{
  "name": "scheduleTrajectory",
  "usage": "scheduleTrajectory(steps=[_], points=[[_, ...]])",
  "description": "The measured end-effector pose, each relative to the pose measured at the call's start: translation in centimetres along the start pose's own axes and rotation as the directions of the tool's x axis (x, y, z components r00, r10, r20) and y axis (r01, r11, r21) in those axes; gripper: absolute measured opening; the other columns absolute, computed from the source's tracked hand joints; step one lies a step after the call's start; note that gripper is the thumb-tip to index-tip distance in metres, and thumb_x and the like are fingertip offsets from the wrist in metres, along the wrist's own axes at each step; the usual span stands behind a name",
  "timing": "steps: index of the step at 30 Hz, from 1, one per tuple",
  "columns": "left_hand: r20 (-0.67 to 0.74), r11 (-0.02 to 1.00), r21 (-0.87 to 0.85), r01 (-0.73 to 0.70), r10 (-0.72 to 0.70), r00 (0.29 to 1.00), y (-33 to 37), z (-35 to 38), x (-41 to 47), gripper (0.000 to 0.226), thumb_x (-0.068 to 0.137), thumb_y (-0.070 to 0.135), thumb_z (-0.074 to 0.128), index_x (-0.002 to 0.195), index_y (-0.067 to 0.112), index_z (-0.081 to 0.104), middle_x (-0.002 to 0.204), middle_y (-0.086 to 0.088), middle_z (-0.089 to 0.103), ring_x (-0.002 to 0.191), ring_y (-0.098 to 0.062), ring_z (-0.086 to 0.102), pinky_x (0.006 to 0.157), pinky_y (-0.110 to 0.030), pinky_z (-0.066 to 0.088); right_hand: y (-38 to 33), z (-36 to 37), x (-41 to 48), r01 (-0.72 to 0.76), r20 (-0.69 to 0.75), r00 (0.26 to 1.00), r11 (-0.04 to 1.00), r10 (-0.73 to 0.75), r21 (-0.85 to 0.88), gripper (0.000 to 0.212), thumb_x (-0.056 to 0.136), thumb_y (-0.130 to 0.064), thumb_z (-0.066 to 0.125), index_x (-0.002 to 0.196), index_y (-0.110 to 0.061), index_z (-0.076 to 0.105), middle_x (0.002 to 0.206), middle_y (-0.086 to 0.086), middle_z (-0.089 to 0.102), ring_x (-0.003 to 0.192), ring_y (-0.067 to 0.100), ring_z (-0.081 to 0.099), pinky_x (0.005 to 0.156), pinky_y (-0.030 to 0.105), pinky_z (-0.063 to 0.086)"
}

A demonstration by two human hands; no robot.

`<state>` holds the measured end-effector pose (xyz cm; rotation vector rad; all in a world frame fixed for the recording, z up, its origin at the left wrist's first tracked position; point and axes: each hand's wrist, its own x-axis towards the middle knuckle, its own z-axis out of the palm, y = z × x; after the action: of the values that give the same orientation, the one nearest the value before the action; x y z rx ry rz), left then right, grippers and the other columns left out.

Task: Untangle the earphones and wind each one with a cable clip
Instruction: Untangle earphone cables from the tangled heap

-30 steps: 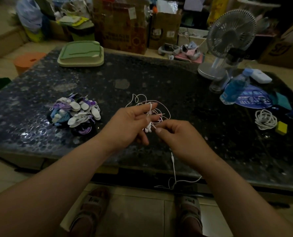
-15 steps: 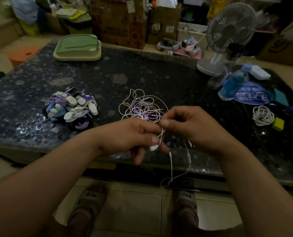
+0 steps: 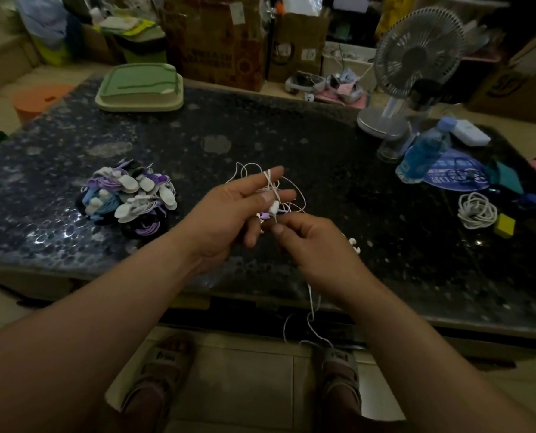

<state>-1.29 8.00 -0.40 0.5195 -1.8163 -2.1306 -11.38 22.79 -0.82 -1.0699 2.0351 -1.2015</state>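
Observation:
My left hand is raised over the dark table with two fingers stretched out. A white earphone cable loops round its index finger, and its thumb pins a white earbud against the middle finger. Just below, my right hand pinches the same cable between thumb and forefinger. The cable's tail hangs past the table's front edge. A tangle of white and purple earphones lies on the table behind my hands, partly hidden. A pile of white, purple and blue cable clips and wound earphones sits to the left.
A wound white cable and a yellow block lie at the right. A blue bottle, a desk fan and a green lidded box stand further back. Two small white earbuds rest beside my right hand.
My left hand has lifted and straightened its fingers, and the cable now loops round the index finger. My right hand has dropped below the left, still pinching the cable.

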Motion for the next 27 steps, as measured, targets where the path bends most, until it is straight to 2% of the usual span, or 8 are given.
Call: scheduleTrajectory(steps=[5,10,12,16,19,23,24,27], points=[[-0.12,0.978,0.193,-0.075,0.099,0.988,-0.5,0.0,-0.3,0.043,0.108,0.012,0.052,0.148,0.027,0.056,0.126,0.006,0.074,0.038,-0.008,0.043,0.047,-0.017,0.042,-0.8,0.3,0.1,0.065,0.004,0.998,0.972,-0.066,-0.225,0.025,0.107,-0.026,0.053,0.098,-0.017,0.075,0.07,-0.005,0.062,0.06,0.005,0.051,0.057,0.025,0.037],[-0.199,0.948,0.308,-0.079,0.146,0.969,-0.5,-0.2,-0.5,0.045,0.108,0.011,0.053,0.149,0.028,0.055,0.127,0.007,0.074,0.045,0.0,0.053,0.047,-0.015,0.037,-1.0,1.1,-0.3,0.137,0.056,0.991,0.918,-0.125,-0.373,0.022,0.106,-0.026,0.051,0.096,-0.019,0.07,0.077,-0.003,0.064,0.072,0.014,0.058,0.071,0.041,0.051],[-0.173,0.922,0.376,-0.089,0.165,0.971,-0.9,-0.1,-0.4,0.045,0.107,0.008,0.053,0.148,0.028,0.055,0.129,0.005,0.072,0.082,0.01,0.068,0.091,-0.028,0.052,-0.8,0.8,0.0,0.132,0.007,0.99,0.899,-0.143,-0.418,0.022,0.105,-0.028,0.052,0.096,-0.02,0.07,0.077,-0.005,0.064,0.073,0.017,0.059,0.071,0.045,0.052],[-0.108,0.837,0.522,-0.163,0.255,0.961,-1.7,0.1,-0.6,0.047,0.107,0.011,0.056,0.148,0.033,0.054,0.136,0.009,0.069,0.124,0.002,0.063,0.109,-0.035,0.052,-1.2,-0.1,-0.2,0.177,0.074,0.984,0.868,-0.161,-0.464,0.021,0.104,-0.033,0.052,0.104,-0.027,0.072,0.084,-0.008,0.068,0.077,0.015,0.063,0.073,0.045,0.054],[-0.107,0.818,0.556,-0.15,0.249,0.963,-2.1,0.0,-0.6,0.046,0.106,0.011,0.058,0.146,0.035,0.057,0.128,0.011,0.072,0.119,0.003,0.065,0.106,-0.035,0.055,-1.6,0.2,-0.6,0.237,0.157,0.971,0.812,-0.181,-0.533,0.023,0.104,-0.035,0.05,0.108,-0.031,0.072,0.089,-0.007,0.07,0.083,0.017,0.065,0.075,0.042,0.055],[0.008,0.769,0.621,-0.148,0.183,0.983,-1.5,-0.2,-0.9,0.045,0.107,0.016,0.056,0.148,0.035,0.056,0.111,0.014,0.075,0.084,0.021,0.061,0.08,-0.008,0.05,-1.3,-2.9,0.3,0.058,-0.1,0.988,0.873,-0.121,-0.485,0.017,0.101,-0.036,0.061,0.096,-0.027,0.074,0.08,-0.01,0.069,0.075,0.01,0.064,0.071,0.037,0.055],[0.051,0.777,0.614,-0.136,0.133,0.99,-1.3,-0.2,-1.1,0.045,0.108,0.017,0.055,0.147,0.038,0.056,0.102,0.012,0.075,0.066,0.015,0.06,0.06,-0.011,0.05,-1.3,-3.7,0.4,0.038,-0.128,0.986,0.896,-0.105,-0.443,0.014,0.099,-0.037,0.065,0.093,-0.028,0.074,0.08,-0.011,0.07,0.074,0.006,0.064,0.069,0.033,0.054],[0.216,0.738,0.66,-0.139,-0.009,0.976,-0.9,0.4,-1.6,0.039,0.109,0.019,0.053,0.137,0.044,0.062,0.087,0.005,0.071,0.051,-0.014,0.059,0.051,-0.031,0.055,-1.4,-4.6,0.1,0.072,-0.095,0.989,0.918,-0.117,-0.39,0.009,0.095,-0.036,0.073,0.09,-0.029,0.074,0.081,-0.014,0.07,0.077,0.0,0.064,0.065,0.018,0.05]])
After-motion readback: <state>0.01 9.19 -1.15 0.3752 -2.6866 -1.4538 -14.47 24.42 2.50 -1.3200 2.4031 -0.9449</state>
